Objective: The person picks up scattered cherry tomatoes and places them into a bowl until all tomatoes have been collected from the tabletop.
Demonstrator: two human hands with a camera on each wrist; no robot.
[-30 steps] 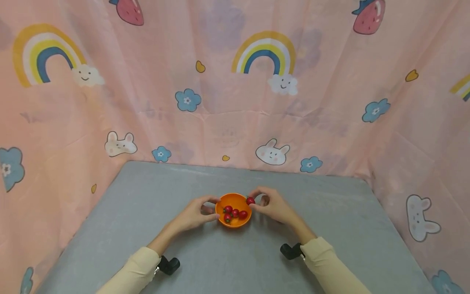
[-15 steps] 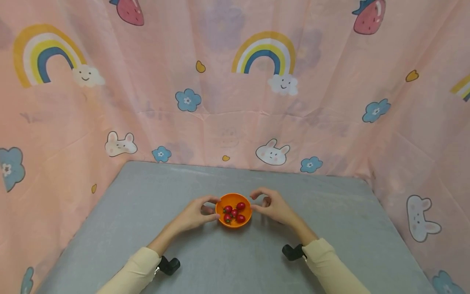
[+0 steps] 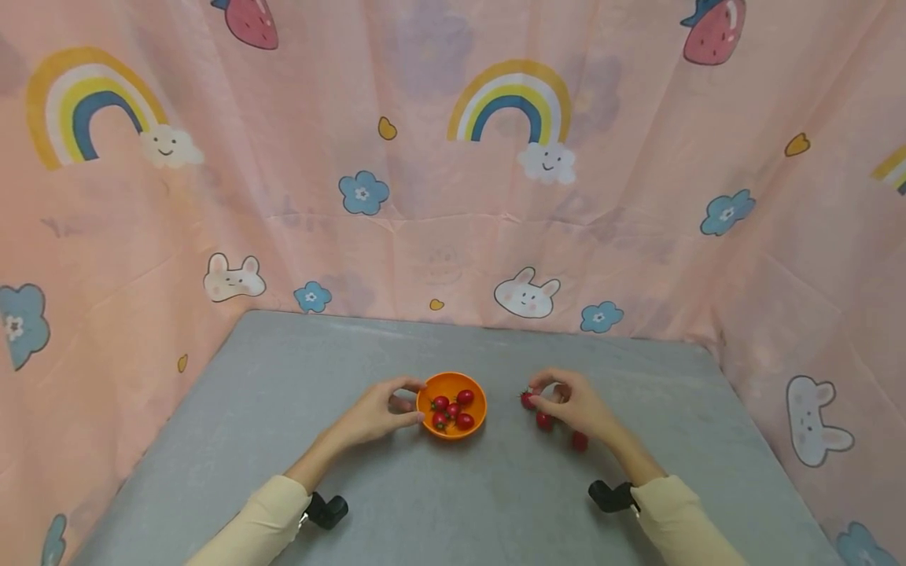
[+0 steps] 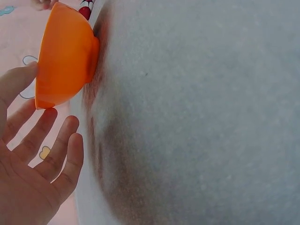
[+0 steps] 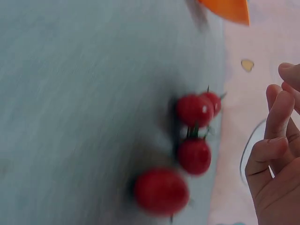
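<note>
My left hand (image 3: 378,409) holds the left side of an orange bowl (image 3: 421,423), its thumb and a fingertip against the rim. In the left wrist view the bowl (image 4: 65,61) stands on the table and the other fingers spread loosely below it. Several red cherry tomatoes (image 3: 465,422) lie in the bowl. To the right, my right hand (image 3: 576,405) hovers over more cherry tomatoes (image 3: 543,422) on the table, with thumb and forefinger parted near the leftmost one. In the right wrist view, loosely bent fingers (image 5: 276,150) hold nothing, above tomatoes (image 5: 194,155) with green stems.
A grey table (image 3: 340,346) bears everything. Behind and beside it hangs a pink curtain (image 3: 425,244) printed with rainbows, rabbits and flowers. Each wrist carries a black camera mount (image 3: 328,511) near the sleeve cuff.
My right hand has let a cherry tomato go into the bowl and moved right to the loose tomatoes. The tomatoes in the bowl have shifted. My left hand stays at the rim.
</note>
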